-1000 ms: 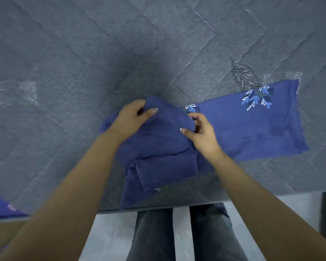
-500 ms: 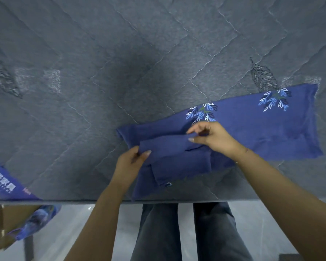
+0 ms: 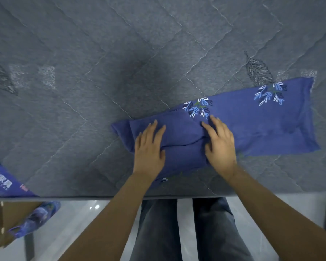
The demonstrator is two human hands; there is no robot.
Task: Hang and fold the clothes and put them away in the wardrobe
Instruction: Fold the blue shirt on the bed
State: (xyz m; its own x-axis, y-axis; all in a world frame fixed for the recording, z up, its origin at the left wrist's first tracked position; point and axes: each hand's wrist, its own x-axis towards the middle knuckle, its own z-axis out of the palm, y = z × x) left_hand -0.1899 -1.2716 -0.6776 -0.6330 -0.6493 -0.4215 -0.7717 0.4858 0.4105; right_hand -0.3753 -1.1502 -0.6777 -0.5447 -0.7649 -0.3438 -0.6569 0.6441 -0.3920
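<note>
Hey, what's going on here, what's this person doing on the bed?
A person stands at the edge of a grey quilted mattress, folding a blue garment with a leaf print. The left hand and the right hand both lie flat with straight fingers on the garment's left end, where the cloth is already folded over itself, and appear to press it down. The right part of the garment lies spread out on the mattress, not yet folded.

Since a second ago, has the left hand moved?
Yes. The left hand came off the shirt's far edge, nearer the mattress front edge, now pressing flat.
</note>
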